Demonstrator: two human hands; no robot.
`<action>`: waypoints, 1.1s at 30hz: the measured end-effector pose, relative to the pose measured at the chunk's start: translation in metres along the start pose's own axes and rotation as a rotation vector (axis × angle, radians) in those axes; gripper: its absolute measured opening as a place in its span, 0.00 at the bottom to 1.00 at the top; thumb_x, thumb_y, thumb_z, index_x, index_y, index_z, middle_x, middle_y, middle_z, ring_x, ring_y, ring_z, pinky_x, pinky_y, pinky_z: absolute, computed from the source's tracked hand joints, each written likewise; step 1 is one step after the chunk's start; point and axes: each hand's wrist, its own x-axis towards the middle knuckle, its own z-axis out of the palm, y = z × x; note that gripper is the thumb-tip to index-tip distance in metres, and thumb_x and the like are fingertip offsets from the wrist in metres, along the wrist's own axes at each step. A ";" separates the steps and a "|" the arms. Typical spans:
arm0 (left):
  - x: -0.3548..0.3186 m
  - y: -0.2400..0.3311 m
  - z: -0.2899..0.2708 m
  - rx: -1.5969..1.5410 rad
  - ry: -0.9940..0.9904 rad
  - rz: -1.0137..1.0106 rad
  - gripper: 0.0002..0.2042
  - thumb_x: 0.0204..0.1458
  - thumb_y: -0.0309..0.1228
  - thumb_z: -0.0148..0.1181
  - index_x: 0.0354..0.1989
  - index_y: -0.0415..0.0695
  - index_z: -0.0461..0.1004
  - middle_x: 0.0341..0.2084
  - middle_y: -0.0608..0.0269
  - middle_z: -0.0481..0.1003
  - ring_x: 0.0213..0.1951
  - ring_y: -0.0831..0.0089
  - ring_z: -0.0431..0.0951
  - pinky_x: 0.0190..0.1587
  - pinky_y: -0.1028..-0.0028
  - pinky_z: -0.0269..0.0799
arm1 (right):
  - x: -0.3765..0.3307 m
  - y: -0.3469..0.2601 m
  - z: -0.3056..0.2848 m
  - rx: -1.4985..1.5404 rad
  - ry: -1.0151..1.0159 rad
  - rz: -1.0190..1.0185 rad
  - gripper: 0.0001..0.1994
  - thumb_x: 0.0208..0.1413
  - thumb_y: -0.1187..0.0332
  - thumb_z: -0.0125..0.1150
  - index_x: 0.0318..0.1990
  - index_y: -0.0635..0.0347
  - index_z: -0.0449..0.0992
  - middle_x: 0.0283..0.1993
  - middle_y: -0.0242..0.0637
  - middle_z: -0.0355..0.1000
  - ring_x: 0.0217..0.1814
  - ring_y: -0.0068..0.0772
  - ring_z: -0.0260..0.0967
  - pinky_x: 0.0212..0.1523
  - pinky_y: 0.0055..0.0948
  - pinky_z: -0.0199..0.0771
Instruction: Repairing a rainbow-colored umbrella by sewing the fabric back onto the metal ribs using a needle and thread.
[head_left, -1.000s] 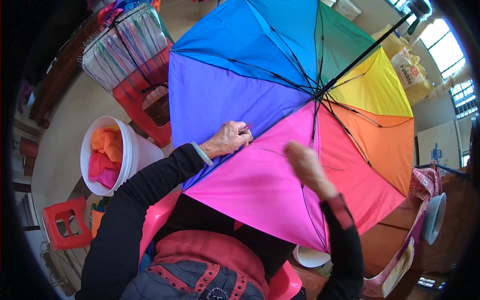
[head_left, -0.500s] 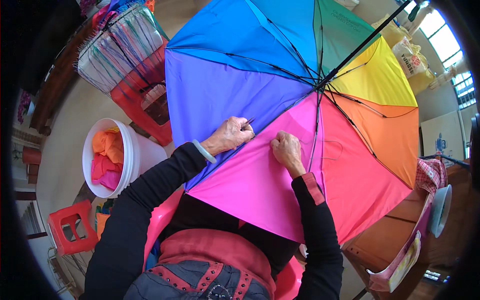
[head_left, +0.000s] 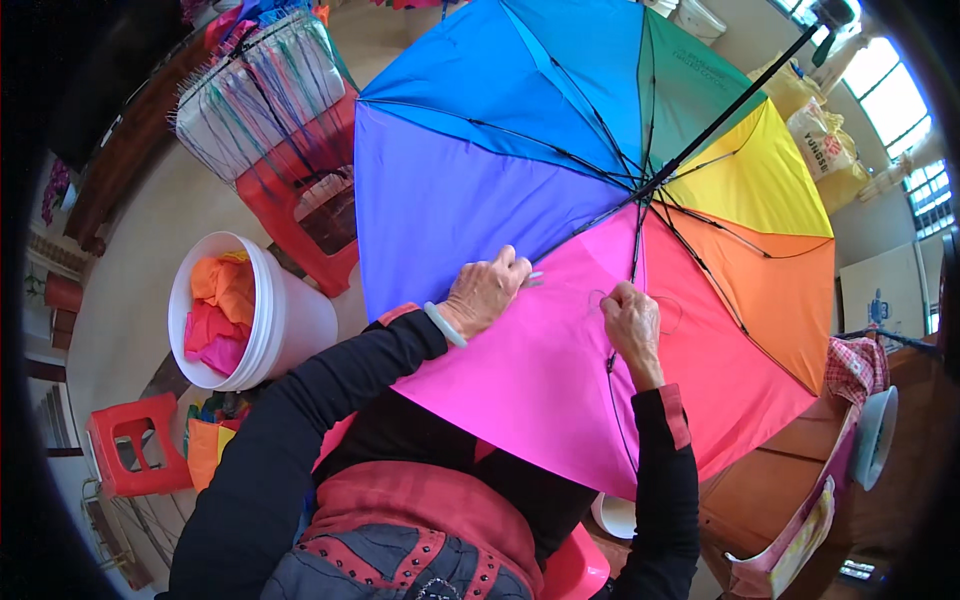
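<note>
An opened umbrella [head_left: 520, 370] with rainbow panels lies inside up across my lap, its black shaft [head_left: 740, 112] pointing up to the far right. My left hand [head_left: 488, 292] is closed near the seam of the purple and pink panels. A small pale, shiny tool [head_left: 533, 279] sticks out of its fingers; its kind is hard to make out. My right hand [head_left: 632, 328] pinches beside the black rib [head_left: 611, 362] between the pink and red panels. Thin dark thread [head_left: 680, 318] loops out around those fingers, and their tips are partly hidden.
At left stands a white bucket [head_left: 305, 325] with orange and pink cloth. Behind it, a red stool [head_left: 295, 225] bears a rack hung with many coloured threads [head_left: 265, 95]. Another red stool [head_left: 138, 445] is at lower left. A wooden cabinet [head_left: 765, 485] stands at right.
The umbrella has turned and shifted slightly. My left hand has moved right and a little down along the pink panel. My right hand has moved right to the rib.
</note>
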 end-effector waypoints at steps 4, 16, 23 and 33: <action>0.002 -0.012 0.002 -0.079 0.022 0.161 0.04 0.44 0.25 0.53 0.28 0.40 0.66 0.25 0.56 0.68 0.21 0.58 0.72 0.24 0.62 0.69 | 0.002 -0.016 -0.021 0.157 -0.065 0.004 0.07 0.46 0.69 0.51 0.22 0.64 0.68 0.20 0.49 0.68 0.25 0.51 0.67 0.27 0.41 0.66; 0.004 -0.024 -0.030 -1.271 -0.138 -0.497 0.04 0.47 0.27 0.54 0.27 0.39 0.70 0.20 0.66 0.72 0.14 0.87 0.63 0.13 0.84 0.57 | -0.018 -0.040 -0.017 0.008 -0.196 -0.344 0.04 0.45 0.73 0.52 0.28 0.62 0.71 0.24 0.44 0.69 0.28 0.44 0.68 0.29 0.36 0.67; 0.001 -0.023 -0.027 -1.280 -0.066 -0.476 0.05 0.50 0.29 0.54 0.29 0.39 0.71 0.20 0.67 0.71 0.14 0.88 0.62 0.13 0.86 0.56 | -0.010 -0.084 0.055 0.265 -0.217 -0.184 0.06 0.42 0.72 0.53 0.30 0.63 0.71 0.26 0.49 0.69 0.30 0.50 0.67 0.32 0.41 0.67; 0.003 -0.028 -0.007 -1.086 -0.043 -0.367 0.07 0.49 0.31 0.55 0.27 0.40 0.70 0.19 0.70 0.69 0.22 0.86 0.64 0.26 0.82 0.59 | 0.001 -0.084 0.038 1.212 -0.142 0.380 0.07 0.53 0.68 0.50 0.29 0.63 0.70 0.24 0.38 0.69 0.23 0.31 0.69 0.26 0.28 0.72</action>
